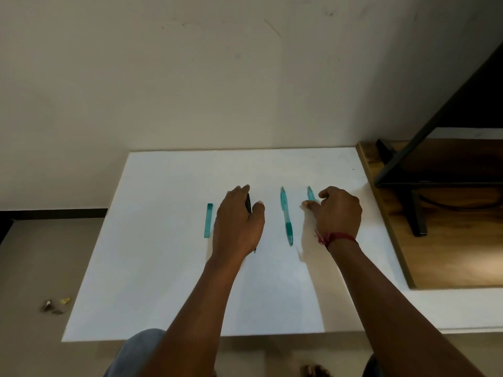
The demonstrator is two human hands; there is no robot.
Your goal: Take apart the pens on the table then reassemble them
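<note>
Head view looks down on a white table with four pens laid roughly parallel, their lengths running away from the person. Taking the teal click pen as the landmark: it lies untouched on the table between the two hands. Just to its left the left hand covers a dark pen, fingers curled down around it with the thumb on the near side (whether the pen is lifted, I cannot tell). Further left, beyond that hand, rests a flat-ended teal pen. Just to the landmark's right, the right hand pinches a second teal pen between thumb and fingers; a red thread circles that wrist
</note>
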